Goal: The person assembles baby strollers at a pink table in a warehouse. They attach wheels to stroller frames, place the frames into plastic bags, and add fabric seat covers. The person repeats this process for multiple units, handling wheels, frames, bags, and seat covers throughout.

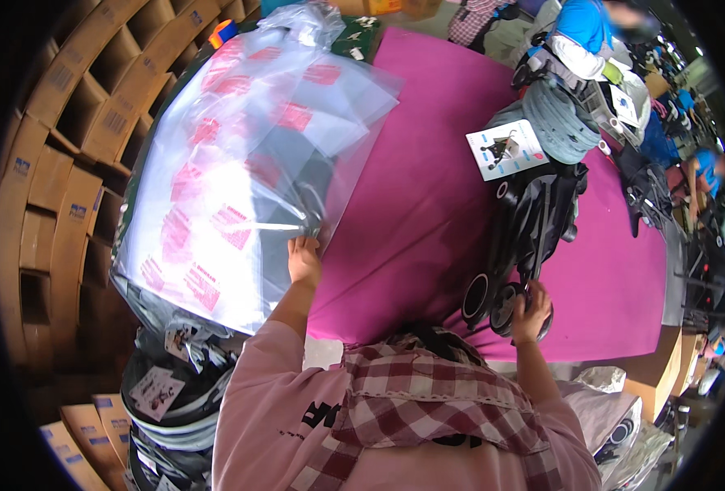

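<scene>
My left hand [303, 260] pinches the edge of a clear plastic bag [154, 225] with red print. The bag is the top one of a flat, glossy stack at the left of the table, and it creases upward at my fingers. My right hand [533, 313] grips the wheel end of a folded black stroller [534, 217], which lies lengthwise on the pink tabletop. A pale grey-green fabric part [560, 123] is at the stroller's far end. Beside it lies a white printed card [506, 150] with a picture of a stroller.
Pink cloth [412, 180] covers the table. Cardboard boxes [60, 188] are stacked along the left. Black stroller parts [170, 401] stand near my left side, and plastic-wrapped goods [616, 417] near my right. A co-worker in blue [583, 33] works at the far right. An orange-and-blue tape roll [223, 33] sits far left.
</scene>
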Tool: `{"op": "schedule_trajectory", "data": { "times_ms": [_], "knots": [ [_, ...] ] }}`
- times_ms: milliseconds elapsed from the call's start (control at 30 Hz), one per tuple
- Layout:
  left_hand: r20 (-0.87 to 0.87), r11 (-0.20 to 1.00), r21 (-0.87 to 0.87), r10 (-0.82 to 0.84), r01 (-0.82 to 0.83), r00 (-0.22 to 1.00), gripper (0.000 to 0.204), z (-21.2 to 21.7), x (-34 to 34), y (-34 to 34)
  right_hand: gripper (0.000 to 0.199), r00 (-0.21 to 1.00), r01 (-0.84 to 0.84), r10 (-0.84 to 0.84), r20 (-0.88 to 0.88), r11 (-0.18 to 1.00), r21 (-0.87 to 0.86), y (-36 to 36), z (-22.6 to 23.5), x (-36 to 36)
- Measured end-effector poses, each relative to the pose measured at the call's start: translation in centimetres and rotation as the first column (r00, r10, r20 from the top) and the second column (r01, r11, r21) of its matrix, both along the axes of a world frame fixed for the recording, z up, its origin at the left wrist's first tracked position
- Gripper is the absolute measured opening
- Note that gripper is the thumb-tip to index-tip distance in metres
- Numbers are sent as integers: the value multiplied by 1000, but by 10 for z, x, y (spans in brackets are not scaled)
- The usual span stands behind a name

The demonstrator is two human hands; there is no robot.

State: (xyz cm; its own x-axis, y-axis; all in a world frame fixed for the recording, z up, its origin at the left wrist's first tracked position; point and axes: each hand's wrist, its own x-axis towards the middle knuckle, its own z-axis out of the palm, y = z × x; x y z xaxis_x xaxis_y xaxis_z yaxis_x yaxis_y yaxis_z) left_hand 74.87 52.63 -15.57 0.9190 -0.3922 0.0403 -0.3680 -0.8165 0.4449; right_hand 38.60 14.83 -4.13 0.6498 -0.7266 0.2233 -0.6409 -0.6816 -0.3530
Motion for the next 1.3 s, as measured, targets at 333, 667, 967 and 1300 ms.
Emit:
{"op": "schedule_trajectory", "data": {
  "times_ms": [333,667,967,1300],
  "knots": [
    [160,907,120,384,-403,910,32,-18,-88,103,43,811,-486,437,389,873,33,12,57,99],
    [-312,548,565,834,-617,455,36,-50,-381,192,33,427,-897,722,544,412,159,95,37,73],
    [81,951,-139,288,-275,954,68,33,-185,43,20,558,-825,646,521,498,267,62,46,43],
    [67,956,98,-283,276,957,53,-9,-222,-130,17,736,-677,525,427,559,480,45,50,-29]
  ]
}}
